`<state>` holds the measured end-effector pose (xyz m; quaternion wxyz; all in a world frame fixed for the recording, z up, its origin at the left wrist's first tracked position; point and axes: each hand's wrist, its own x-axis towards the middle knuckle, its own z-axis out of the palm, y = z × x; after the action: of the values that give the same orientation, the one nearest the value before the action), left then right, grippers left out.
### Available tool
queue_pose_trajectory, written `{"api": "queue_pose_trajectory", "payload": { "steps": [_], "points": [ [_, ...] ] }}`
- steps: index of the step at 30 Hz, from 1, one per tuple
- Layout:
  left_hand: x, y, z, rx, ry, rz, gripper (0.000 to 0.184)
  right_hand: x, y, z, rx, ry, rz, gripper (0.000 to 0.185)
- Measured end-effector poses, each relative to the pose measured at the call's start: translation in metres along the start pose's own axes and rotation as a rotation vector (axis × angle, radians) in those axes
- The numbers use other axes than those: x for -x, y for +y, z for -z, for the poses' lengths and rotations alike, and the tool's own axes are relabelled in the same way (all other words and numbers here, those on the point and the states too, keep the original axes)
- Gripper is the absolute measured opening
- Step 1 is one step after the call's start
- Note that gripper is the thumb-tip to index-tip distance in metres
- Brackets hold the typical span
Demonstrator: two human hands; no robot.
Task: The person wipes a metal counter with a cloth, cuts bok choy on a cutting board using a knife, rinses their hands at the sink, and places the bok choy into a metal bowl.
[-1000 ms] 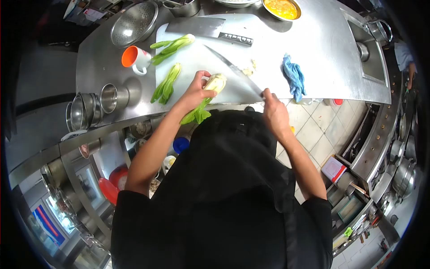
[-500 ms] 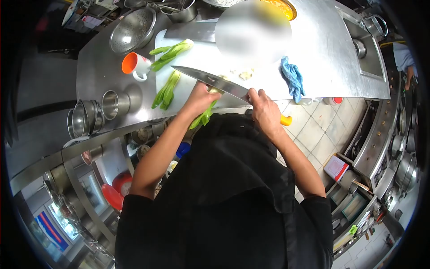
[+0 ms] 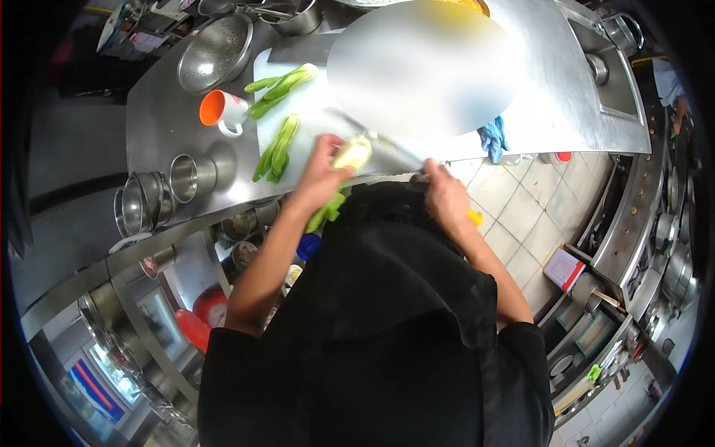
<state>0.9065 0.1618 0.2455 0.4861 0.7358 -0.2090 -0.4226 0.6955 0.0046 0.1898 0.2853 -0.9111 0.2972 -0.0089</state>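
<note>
My left hand is closed around a green vegetable, its pale base pointing up and right and its leaves hanging past the counter edge. My right hand grips the handle of a knife. The blade, smeared by motion, extends up and left, near the pale base. Two more green vegetables, one upper and one lower, lie on the white cutting board, left of my hands. A blurred oval hides the board's upper right part and most of what lies there.
A white mug with orange inside stands left of the board, below a steel colander. Steel cups are at the counter's left edge. A blue cloth lies at right, partly hidden. Another person's arm shows at far right.
The knife has swung from above my left hand to the right of the vegetable, its base now visible. The blurred oval has grown and covers part of the blue cloth.
</note>
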Motion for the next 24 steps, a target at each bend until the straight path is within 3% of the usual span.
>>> {"api": "queue_pose_trajectory", "payload": {
  "steps": [1,4,7,9,11,13,17,19,24],
  "points": [
    [0.006,0.018,0.014,0.030,0.053,0.049,0.055,0.003,0.021,0.000,-0.039,0.026,-0.075,0.031],
    [0.012,0.051,0.056,0.176,0.081,-0.094,0.046,0.009,0.034,0.018,-0.047,0.082,-0.082,0.027],
    [-0.004,0.047,0.065,0.619,-0.317,0.057,0.037,0.003,0.000,0.036,-0.198,0.189,-0.041,0.022],
    [-0.009,0.039,0.044,0.739,-0.365,0.061,0.035,-0.011,-0.027,0.045,-0.252,0.293,0.033,0.031],
    [-0.004,0.042,0.020,0.926,-0.422,0.083,0.032,-0.022,-0.049,0.051,-0.229,0.336,0.118,0.026],
    [-0.013,0.022,0.017,0.975,-0.651,0.016,0.033,-0.029,-0.070,0.064,-0.200,0.326,0.237,0.019],
    [-0.006,0.028,0.006,1.043,-0.649,-0.041,0.036,-0.034,-0.080,0.064,-0.155,0.276,0.239,0.014],
    [0.000,0.028,0.001,1.098,-0.525,-0.061,0.038,-0.034,-0.083,0.064,-0.156,0.275,0.257,0.014],
    [0.003,0.021,-0.004,1.268,-0.468,-0.112,0.036,-0.030,-0.088,0.065,-0.160,0.269,0.283,0.016]
  ]
}}
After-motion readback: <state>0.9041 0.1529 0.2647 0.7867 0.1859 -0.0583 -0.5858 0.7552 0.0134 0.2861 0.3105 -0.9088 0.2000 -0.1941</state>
